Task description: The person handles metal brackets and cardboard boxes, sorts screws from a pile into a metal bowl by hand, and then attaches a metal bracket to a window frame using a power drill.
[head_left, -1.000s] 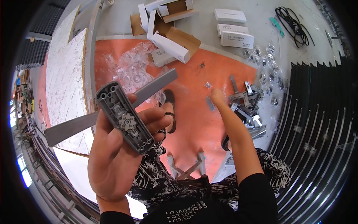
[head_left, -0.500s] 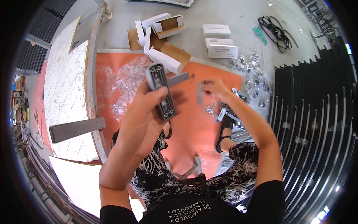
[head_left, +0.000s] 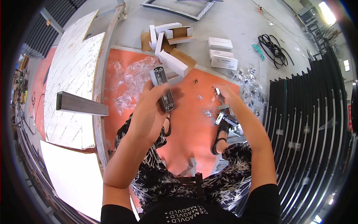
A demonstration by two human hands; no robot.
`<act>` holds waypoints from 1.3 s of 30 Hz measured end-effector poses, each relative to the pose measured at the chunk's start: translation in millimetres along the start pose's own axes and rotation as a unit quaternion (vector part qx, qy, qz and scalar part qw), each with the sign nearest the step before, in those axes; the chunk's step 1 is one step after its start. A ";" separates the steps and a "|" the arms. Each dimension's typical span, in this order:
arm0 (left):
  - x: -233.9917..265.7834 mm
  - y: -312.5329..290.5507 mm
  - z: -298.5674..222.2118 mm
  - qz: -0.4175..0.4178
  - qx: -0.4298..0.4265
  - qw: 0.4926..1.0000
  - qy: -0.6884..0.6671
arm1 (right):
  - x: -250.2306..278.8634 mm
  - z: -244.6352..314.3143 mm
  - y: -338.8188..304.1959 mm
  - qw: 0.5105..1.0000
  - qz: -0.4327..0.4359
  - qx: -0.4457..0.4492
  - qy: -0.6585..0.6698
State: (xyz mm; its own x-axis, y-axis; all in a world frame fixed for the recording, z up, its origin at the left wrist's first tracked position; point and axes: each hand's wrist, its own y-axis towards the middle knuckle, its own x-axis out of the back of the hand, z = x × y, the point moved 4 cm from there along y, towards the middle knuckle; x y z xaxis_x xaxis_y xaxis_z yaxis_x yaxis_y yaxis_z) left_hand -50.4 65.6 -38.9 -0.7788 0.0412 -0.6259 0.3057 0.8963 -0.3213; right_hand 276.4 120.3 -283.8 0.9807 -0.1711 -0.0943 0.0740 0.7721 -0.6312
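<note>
My left hand [head_left: 146, 106] is closed round an oblong grey metal fitting [head_left: 163, 89]. Its hollow dark underside faces up, and its exact kind is unclear. A grey bar-like piece [head_left: 174, 79] lies partly behind it. On the right, my right hand [head_left: 228, 95] pinches a small pale metal strip [head_left: 219, 93], mostly hidden by the fingers. Just below that hand, several metal hardware pieces [head_left: 220, 118] lie near my right foot. Small clear plastic bags [head_left: 209, 113] rest on the orange sheet [head_left: 190, 130] beside them.
Opened white cartons [head_left: 173, 64] and crumpled clear plastic [head_left: 130, 78] lie ahead. Closed white boxes [head_left: 223, 62] sit further right, near a coiled black cable [head_left: 274, 50]. Dark metal profiles [head_left: 298, 123] line the right side. A square steel tube [head_left: 82, 103] juts out on the left.
My right hand has moved right and nearer the hardware pieces, still pinching the strip. My left hand keeps the fitting, now slightly lower. The whole view has shifted.
</note>
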 end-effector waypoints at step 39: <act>-36.8 21.3 25.2 0.050 0.033 0.995 0.075 | -87.5 132.2 -209.0 0.983 0.152 0.080 -0.071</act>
State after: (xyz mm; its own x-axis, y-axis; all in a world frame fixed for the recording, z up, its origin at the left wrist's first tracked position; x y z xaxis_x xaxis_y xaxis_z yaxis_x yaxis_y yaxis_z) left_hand -1.4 72.0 -40.6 -0.8144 0.1994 -0.5450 0.4177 0.8534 -0.3119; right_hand 199.0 54.8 -41.9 0.9765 0.1607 -0.1436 -0.2097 0.8624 -0.4607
